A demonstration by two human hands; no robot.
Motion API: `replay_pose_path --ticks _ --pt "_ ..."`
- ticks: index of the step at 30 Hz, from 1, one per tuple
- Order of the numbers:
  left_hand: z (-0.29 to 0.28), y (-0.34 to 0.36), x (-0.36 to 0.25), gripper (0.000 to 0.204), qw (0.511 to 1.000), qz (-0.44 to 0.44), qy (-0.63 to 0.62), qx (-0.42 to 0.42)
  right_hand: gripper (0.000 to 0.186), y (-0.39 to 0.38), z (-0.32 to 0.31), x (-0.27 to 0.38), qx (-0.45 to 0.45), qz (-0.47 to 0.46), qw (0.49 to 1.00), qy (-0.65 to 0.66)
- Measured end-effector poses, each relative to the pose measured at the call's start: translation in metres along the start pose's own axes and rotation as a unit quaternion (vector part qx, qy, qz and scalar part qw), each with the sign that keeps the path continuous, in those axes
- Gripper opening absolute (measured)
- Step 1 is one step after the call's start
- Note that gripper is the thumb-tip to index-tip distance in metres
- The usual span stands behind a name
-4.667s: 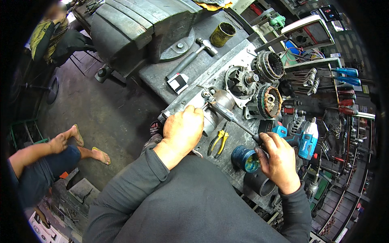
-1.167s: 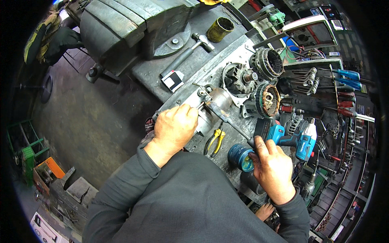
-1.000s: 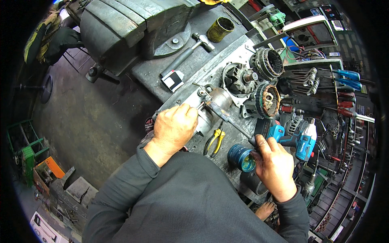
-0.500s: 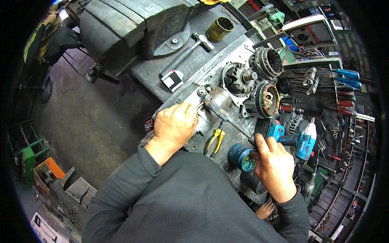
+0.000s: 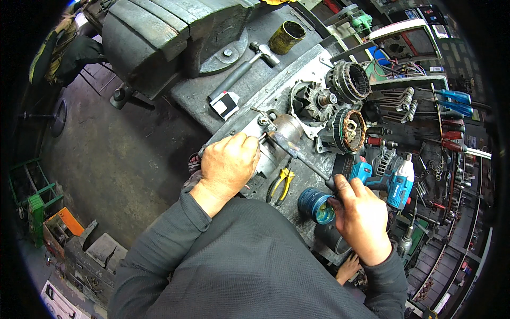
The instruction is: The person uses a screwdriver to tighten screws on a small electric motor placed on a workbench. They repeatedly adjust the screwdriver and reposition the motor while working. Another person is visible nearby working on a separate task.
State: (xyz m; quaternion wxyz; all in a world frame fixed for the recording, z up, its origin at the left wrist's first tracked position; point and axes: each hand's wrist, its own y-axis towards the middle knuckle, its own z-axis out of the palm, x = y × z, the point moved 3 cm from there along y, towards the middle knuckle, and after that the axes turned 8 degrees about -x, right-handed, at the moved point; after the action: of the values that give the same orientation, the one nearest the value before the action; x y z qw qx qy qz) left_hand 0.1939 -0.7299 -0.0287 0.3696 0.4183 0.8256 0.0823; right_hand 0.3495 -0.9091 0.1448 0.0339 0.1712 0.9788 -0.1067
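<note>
A grey cylindrical metal motor housing (image 5: 288,127) lies on the bench in front of me. My left hand (image 5: 229,162) is closed in a fist at its near left end; what the fingers hold is hidden. My right hand (image 5: 361,215) grips the dark handle of a long tool (image 5: 314,169) with a thin metal shaft. Its thick, brown-stained head rests at the housing, close to my left knuckles; the exact kind of tool is unclear. Under my right fingers lies a tilted blue can (image 5: 314,204) with yellow-green stuff inside. Yellow-and-black pliers (image 5: 280,186) lie between my hands.
A big vise (image 5: 154,45), a ball-peen hammer (image 5: 241,72) and a stained cup (image 5: 287,38) occupy the far left. Beyond the housing sit a finned rotor (image 5: 314,101) and copper-wound stators (image 5: 349,130). At right are a blue impact driver (image 5: 398,183) and racked screwdrivers (image 5: 457,97).
Both hands keep nearly the same place and grip. The long tool has barely shifted. A bare foot below the bench at lower right has moved slightly.
</note>
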Motion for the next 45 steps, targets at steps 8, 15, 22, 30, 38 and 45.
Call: replay_pose_path --ticks 8,15,22,30,38,45 --pt "0.002 0.006 0.000 0.017 0.998 -0.049 -0.003 0.050 0.052 -0.001 0.002 -0.002 -0.009 0.009 1.000 0.025" --pt "0.002 0.014 -0.002 0.021 0.993 -0.085 -0.007 0.076 0.052 0.000 0.000 -0.002 -0.007 0.010 1.000 0.025" --pt "0.002 0.019 -0.002 0.022 0.991 -0.110 -0.013 0.081 0.052 0.001 -0.003 -0.004 -0.008 0.016 1.000 0.026" --pt "-0.002 0.023 -0.002 0.023 0.985 -0.140 -0.018 0.104 0.050 0.002 -0.003 -0.004 -0.024 0.009 0.999 0.024" --pt "-0.002 0.017 0.001 0.016 0.993 -0.095 -0.032 0.065 0.049 0.003 -0.004 -0.006 -0.023 0.012 0.999 0.026" --pt "0.002 0.014 0.000 0.013 0.997 -0.044 -0.059 -0.014 0.051 0.003 -0.002 -0.007 -0.004 0.024 0.999 0.031"
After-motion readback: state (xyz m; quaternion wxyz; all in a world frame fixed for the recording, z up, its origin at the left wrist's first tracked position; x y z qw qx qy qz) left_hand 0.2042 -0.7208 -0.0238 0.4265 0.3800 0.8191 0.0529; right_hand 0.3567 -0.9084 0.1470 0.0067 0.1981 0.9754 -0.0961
